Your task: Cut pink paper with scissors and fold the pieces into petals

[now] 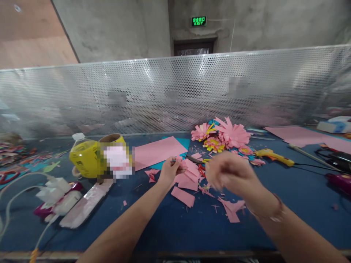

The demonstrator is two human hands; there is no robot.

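Note:
My left hand (170, 170) is closed, pinching a small piece of pink paper (179, 162) above the middle of the table. My right hand (230, 171) is raised to the right of it, its curled fingers smeared by motion; whether they hold anything I cannot tell. Scissors (194, 159) with dark blades and red handles lie between the two hands, partly hidden. Cut pink pieces (183, 196) and ragged pink scraps (231, 209) are scattered beneath and around both hands. Pink and yellow paper flowers (233, 134) stand in a cluster behind my right hand.
A yellow glue gun (275, 157) lies at right with its cord. Large pink sheets (160, 151) are behind my left hand. A yellow-labelled bottle (85, 157), a tape roll (111, 138) and a power strip with plugs (59, 199) stand at left. A perforated metal screen (153, 91) closes the back.

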